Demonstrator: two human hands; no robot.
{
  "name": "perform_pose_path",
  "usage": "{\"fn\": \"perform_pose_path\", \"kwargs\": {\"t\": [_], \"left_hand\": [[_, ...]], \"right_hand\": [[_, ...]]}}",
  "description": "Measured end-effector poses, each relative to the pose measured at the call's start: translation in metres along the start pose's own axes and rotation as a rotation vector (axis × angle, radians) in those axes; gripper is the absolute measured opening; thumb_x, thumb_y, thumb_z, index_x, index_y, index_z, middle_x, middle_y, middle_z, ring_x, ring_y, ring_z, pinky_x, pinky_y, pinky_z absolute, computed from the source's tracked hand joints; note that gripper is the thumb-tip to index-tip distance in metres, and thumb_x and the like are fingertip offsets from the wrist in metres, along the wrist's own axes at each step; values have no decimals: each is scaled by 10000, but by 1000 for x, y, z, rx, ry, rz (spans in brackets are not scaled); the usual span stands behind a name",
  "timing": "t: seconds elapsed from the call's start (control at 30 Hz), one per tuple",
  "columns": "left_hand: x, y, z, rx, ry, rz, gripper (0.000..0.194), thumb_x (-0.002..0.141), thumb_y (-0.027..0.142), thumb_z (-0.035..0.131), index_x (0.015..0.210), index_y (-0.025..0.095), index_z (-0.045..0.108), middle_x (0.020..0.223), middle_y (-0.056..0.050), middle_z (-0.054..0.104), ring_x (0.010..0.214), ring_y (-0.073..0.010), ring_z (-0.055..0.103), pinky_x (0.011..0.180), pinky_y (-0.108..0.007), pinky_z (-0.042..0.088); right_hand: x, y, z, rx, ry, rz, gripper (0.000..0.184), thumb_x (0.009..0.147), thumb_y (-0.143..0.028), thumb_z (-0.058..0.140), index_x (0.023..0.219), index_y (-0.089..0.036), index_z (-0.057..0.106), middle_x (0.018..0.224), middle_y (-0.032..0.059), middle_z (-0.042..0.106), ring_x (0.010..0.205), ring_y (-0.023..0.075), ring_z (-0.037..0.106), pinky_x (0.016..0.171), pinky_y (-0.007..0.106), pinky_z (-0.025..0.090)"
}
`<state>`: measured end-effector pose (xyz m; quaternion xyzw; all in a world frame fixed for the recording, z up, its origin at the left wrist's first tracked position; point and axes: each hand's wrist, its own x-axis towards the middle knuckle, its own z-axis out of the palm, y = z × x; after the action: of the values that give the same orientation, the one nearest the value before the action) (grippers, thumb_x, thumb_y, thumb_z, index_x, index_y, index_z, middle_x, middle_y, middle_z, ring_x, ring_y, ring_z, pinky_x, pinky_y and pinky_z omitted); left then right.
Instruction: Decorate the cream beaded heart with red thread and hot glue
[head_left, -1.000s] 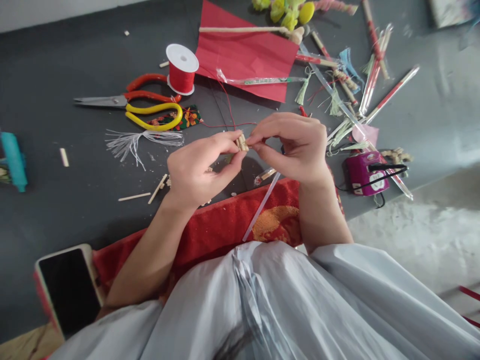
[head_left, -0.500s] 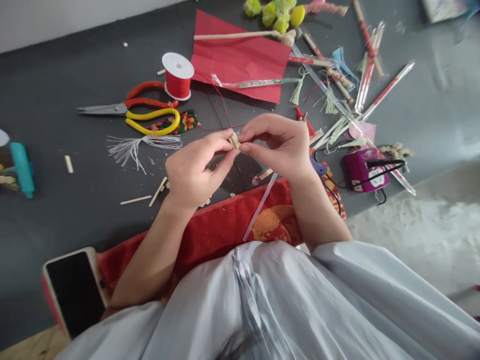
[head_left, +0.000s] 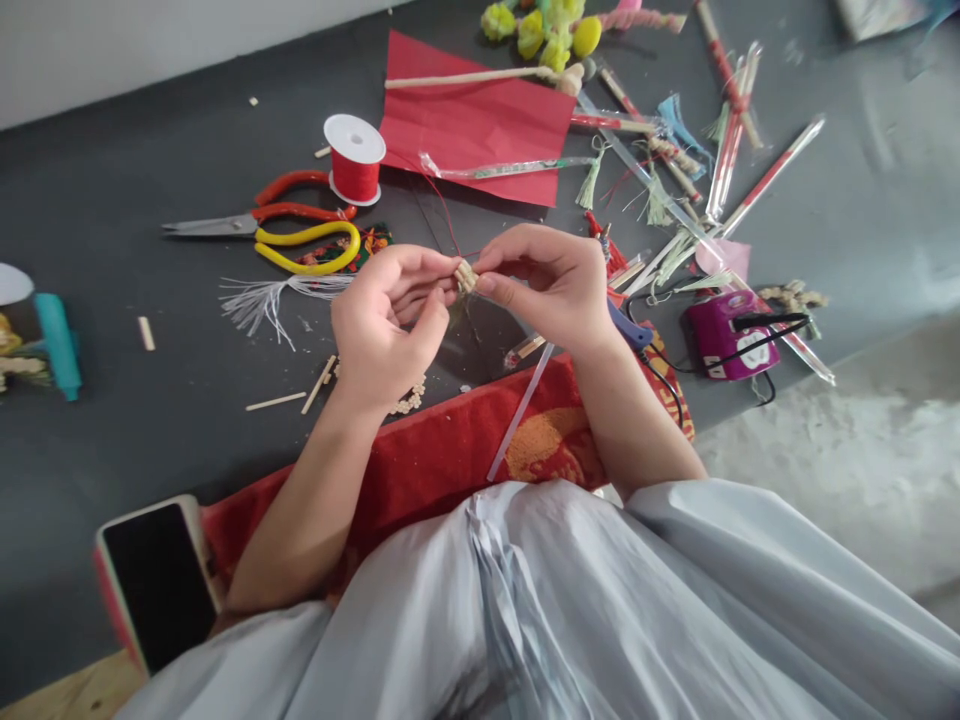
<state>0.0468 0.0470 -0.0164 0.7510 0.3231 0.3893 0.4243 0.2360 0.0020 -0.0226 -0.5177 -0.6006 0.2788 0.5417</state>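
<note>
A small bundle of short pale wooden sticks (head_left: pixel 466 277) is in the air between my hands, above the dark table. My right hand (head_left: pixel 551 285) pinches its right side between thumb and index finger. My left hand (head_left: pixel 394 320) touches its left edge with the fingertips, while the left thumb stands apart from it. Red thread (head_left: pixel 448 215) runs from the white-flanged spool (head_left: pixel 355 175) down towards the bundle; how it joins there is too small to tell. Below my left hand lie small pale pieces (head_left: pixel 409 397) and two loose thin sticks (head_left: pixel 275 401).
Scissors (head_left: pixel 307 235) with red and yellow handles and a white thread tassel (head_left: pixel 281 300) lie left. Red paper (head_left: pixel 480 125) is behind. Wrapped sticks (head_left: pixel 772 175), a purple box (head_left: pixel 731 335) with a black cable and a blue-handled tool (head_left: pixel 628 326) are right. A phone (head_left: pixel 161 580) and red towel (head_left: pixel 442 450) are nearest.
My left thumb has come away from the stick bundle, opening that hand's pinch. The right hand keeps its pinch. The view has shifted slightly, so the hands and bundle appear a little further left.
</note>
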Motion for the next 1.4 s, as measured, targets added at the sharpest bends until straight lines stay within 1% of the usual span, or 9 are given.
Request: {"fn": "perform_pose_path", "kwargs": {"t": [0.27, 0.4, 0.5, 0.63, 0.73, 0.93, 1.07, 1.2, 1.4], "left_hand": [[2, -10, -1, -36, -26, -37, 205, 967, 280, 645, 1162, 222, 618, 1148, -57, 789, 1027, -174, 786, 919, -286, 677], [4, -3, -1, -175, -7, -138, 260, 886, 314, 751, 1106, 210, 660, 1111, -58, 791, 1005, -198, 790, 926, -321, 674], [6, 4, 1, -244, 0, -169, 296, 825, 322, 814, 1065, 210, 681, 1096, -57, 793, 962, -203, 794, 906, -339, 680], [7, 7, 5, -315, 47, -131, 332, 782, 361, 860, 1025, 226, 679, 1092, -41, 795, 975, -205, 791, 914, -352, 681], [7, 8, 9, -350, 115, -104, 383, 759, 429, 881, 1017, 243, 669, 1096, -28, 791, 1030, -217, 783, 956, -374, 671], [6, 17, 11, -431, 236, -28, 421, 766, 503, 877, 1027, 259, 654, 1085, -18, 784, 1043, -224, 783, 949, -388, 672], [4, 25, 10, -434, 300, 24, 399, 776, 502, 872, 1009, 263, 654, 1065, -3, 792, 1040, -213, 784, 960, -384, 667], [4, 32, 10, -486, 353, 91, 314, 808, 444, 861, 984, 263, 673, 1046, 15, 813, 962, -167, 795, 888, -320, 682], [3, 34, 11, -587, 366, 156, 273, 805, 352, 877, 999, 275, 702, 1046, 18, 815, 950, -164, 795, 856, -314, 685]], "right_hand": [[4, -7, -1, 29, -17, 155, 262, 868, -446, 763, 881, -191, 703, 829, 9, 684, 803, 129, 688, 733, 272, 616], [5, -11, 0, 74, -6, 194, 270, 850, -453, 777, 870, -192, 711, 823, 0, 673, 786, 125, 692, 736, 275, 620], [6, -18, 0, 55, 17, 192, 246, 844, -436, 786, 864, -199, 720, 836, 6, 683, 788, 130, 693, 746, 284, 627], [7, -31, 1, -28, 32, 155, 196, 866, -404, 771, 875, -215, 724, 899, 28, 708, 867, 155, 706, 785, 301, 640], [9, -43, 0, -78, 38, 85, 157, 895, -385, 738, 882, -229, 731, 958, 40, 718, 923, 170, 714, 800, 306, 646], [11, -64, 1, -202, 66, -65, 68, 901, -314, 718, 876, -259, 749, 985, 45, 744, 923, 187, 725, 823, 341, 658], [10, -82, 4, -245, 96, -138, 70, 912, -251, 691, 873, -280, 742, 957, 48, 769, 909, 198, 722, 810, 370, 669], [7, -95, 6, -248, 107, -135, 66, 910, -229, 693, 899, -285, 726, 950, 39, 777, 920, 211, 724, 848, 409, 672], [7, -99, 5, -246, 141, -216, 109, 875, -182, 713, 888, -290, 707, 903, 9, 776, 863, 193, 737, 797, 378, 674]]}}
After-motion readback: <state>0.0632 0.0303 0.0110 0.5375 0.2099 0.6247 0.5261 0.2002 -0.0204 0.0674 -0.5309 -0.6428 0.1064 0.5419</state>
